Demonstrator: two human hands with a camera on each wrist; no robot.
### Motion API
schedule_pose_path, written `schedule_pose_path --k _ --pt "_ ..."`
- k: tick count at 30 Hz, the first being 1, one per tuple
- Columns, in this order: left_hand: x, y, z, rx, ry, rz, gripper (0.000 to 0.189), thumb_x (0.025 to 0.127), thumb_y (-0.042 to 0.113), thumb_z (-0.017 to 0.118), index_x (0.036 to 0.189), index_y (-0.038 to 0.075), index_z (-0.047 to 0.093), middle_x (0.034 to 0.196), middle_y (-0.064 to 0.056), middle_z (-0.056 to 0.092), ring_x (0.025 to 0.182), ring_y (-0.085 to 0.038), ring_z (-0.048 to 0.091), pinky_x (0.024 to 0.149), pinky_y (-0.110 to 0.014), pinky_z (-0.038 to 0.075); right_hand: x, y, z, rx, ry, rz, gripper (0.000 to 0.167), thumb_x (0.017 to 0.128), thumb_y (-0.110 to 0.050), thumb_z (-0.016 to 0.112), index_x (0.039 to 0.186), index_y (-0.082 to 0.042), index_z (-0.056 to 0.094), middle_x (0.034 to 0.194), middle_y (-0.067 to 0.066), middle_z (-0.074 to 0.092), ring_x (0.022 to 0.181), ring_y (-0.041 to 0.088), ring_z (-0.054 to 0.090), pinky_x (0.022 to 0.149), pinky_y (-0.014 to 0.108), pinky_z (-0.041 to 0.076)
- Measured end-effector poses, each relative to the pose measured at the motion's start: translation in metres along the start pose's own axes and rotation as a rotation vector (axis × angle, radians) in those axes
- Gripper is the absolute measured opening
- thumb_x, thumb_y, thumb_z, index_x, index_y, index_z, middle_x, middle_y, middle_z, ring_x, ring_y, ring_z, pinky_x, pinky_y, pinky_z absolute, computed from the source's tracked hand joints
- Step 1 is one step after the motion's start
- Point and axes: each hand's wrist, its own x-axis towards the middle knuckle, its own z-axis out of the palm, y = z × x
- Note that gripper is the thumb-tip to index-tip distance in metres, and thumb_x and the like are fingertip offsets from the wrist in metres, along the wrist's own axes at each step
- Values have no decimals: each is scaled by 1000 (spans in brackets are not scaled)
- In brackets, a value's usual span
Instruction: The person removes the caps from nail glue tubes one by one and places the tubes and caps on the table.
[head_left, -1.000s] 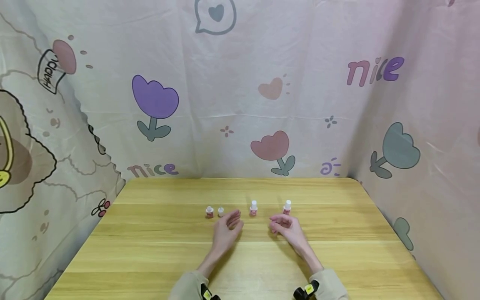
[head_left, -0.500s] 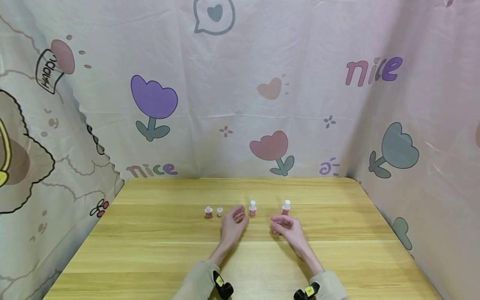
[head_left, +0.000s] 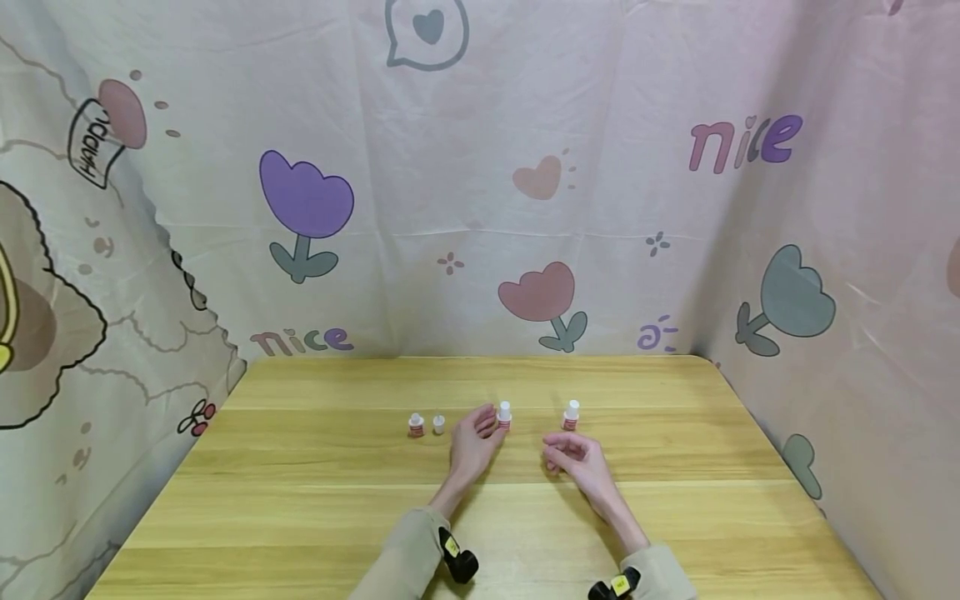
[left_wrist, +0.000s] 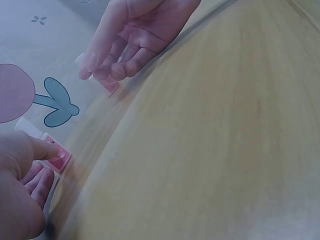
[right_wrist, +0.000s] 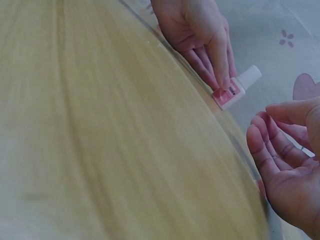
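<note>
My left hand (head_left: 472, 446) is at a small bottle (head_left: 505, 417) with a tall white cap and a pink-red label. In the right wrist view its thumb lies on the label of that bottle (right_wrist: 231, 94), with the fingers around the far side. The bottle stands upright on the table. My right hand (head_left: 581, 467) hovers with loosely bent fingers and nothing in them. Just behind it stands a second white-capped bottle (head_left: 572, 415), partly covered by the fingers in the left wrist view.
Left of my left hand stand a shorter bottle (head_left: 416, 426) with a white top and a small white cap-like piece (head_left: 438, 426). All are on a wooden table (head_left: 337, 500). A printed cloth (head_left: 450, 308) hangs behind the table's far edge.
My left hand has moved right, away from the small white piece, to the middle bottle, and its thumb and fingers have come around it. My right hand has stayed nearly still.
</note>
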Motion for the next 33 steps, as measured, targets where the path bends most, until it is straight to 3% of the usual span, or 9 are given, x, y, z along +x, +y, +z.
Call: schedule_pose_path --k 9,19,33 --pt "5 0 2 39 -11 12 48 85 1 77 129 -6 61 125 -25 68 112 -36 69 94 -35 58 -2 0 -1 -5 -9 20 35 91 -1 69 118 17 60 88 8 70 71 8 64 68 22 57" --pt "7 0 3 74 -2 35 39 84 3 79 120 -4 67 113 -22 73 100 -33 72 87 -35 60 -2 1 -2 -2 -15 -4 36 91 -1 68 118 20 57 86 2 70 72 8 65 68 22 58" --pt "10 1 5 133 -21 26 36 78 1 83 112 1 72 99 -13 77 88 -20 71 77 -22 59 -3 2 -2 3 -19 3 37 91 -2 69 119 20 57 87 1 71 72 7 65 69 22 58"
